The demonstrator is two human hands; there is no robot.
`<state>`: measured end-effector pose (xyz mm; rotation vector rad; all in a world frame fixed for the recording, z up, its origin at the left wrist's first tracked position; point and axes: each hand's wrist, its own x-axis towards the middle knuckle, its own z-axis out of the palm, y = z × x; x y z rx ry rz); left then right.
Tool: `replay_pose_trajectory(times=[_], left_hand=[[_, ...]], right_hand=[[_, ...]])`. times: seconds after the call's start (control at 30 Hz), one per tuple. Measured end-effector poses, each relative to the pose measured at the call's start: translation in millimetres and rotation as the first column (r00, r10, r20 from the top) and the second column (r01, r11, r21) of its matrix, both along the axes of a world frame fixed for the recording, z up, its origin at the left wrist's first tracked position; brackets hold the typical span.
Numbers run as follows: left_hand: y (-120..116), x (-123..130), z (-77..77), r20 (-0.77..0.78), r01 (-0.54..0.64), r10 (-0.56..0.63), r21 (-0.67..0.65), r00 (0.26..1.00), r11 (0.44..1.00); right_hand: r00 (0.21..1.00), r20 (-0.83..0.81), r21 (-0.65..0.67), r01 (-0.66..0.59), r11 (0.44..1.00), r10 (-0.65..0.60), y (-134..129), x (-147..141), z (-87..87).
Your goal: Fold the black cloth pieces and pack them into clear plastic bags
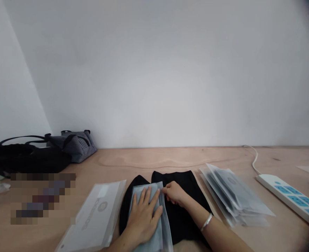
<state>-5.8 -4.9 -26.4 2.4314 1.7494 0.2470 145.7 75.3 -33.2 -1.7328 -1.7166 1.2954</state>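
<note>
My left hand (145,217) lies flat, fingers spread, on a frosted plastic zip bag (158,241) with something light grey-blue inside. At the bag's upper right edge my right hand (175,193) is closed in a pinch on the zip edge; whether a slider sits between the fingertips is too small to tell. A silver bangle is on the right wrist. Beneath the bag and both hands lies folded black cloth (179,224). To the left is a stack of frosted zip bags with a printed logo (91,213).
On the right, a pile of filled frosted bags (233,192) lies beside a white power strip (288,192) with a cord. A black bag (26,159) and a striped bag (78,145) stand at the back left, near a blurred-out patch. A wall rises behind the wooden table (157,159).
</note>
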Motion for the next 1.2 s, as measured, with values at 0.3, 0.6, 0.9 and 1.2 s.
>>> replay_pose_trajectory(times=[0.3,0.6,0.9,1.2], left_hand=[[0.8,-0.2,-4.4,0.002,-0.008,0.008,0.021,1.0,1.0],[2.1,-0.1,-6.2,-0.005,-0.002,0.002,0.037,1.0,0.999],[2.0,-1.4,-4.1,0.038,0.007,-0.008,0.034,0.999,0.999],[1.9,-4.6,-6.7,0.139,-0.007,0.001,0.039,0.99,0.999]], right_hand=[[0.994,-0.06,-0.031,-0.094,0.995,0.092,-67.8,10.3,4.9],[0.989,-0.066,0.032,-0.128,0.991,0.13,-113.8,24.9,-20.6],[0.975,-0.184,-0.016,-0.127,0.992,0.122,-81.6,22.4,12.0],[0.997,-0.02,0.101,-0.067,0.993,0.07,-28.9,-16.3,-0.3]])
